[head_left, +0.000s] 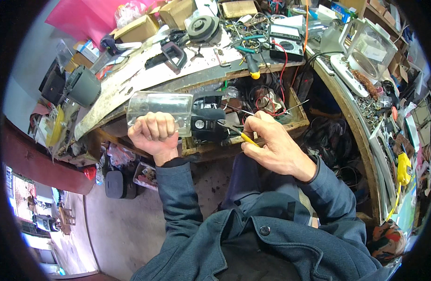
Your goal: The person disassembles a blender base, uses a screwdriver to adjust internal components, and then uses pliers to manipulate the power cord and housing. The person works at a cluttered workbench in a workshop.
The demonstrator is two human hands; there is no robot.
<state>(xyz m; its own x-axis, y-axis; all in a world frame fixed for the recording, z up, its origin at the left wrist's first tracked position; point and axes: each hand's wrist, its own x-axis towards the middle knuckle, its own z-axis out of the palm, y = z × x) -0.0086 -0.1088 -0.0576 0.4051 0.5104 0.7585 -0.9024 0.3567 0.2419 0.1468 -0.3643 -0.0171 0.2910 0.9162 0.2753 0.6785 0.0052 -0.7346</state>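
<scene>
A clear plastic jar [178, 105] lies on its side over an open drawer at the bench's front, its black base [208, 125] facing right. My left hand [154, 133] is closed in a fist at the jar's near side, gripping it; what lies inside the fingers is hidden. My right hand [271, 143] holds pliers with a yellow handle [249, 139]. Their metal jaws [227, 124] are at the black base's right end; whether they bite on anything is too small to tell.
The wooden drawer [297, 122] holds red wires and small parts. On the bench are a yellow-black screwdriver [253, 68], a multimeter [286, 47], a black frame-shaped part [173, 56] and a round dark part [203, 29]. A clear jug [372, 49] stands on the cluttered right bench.
</scene>
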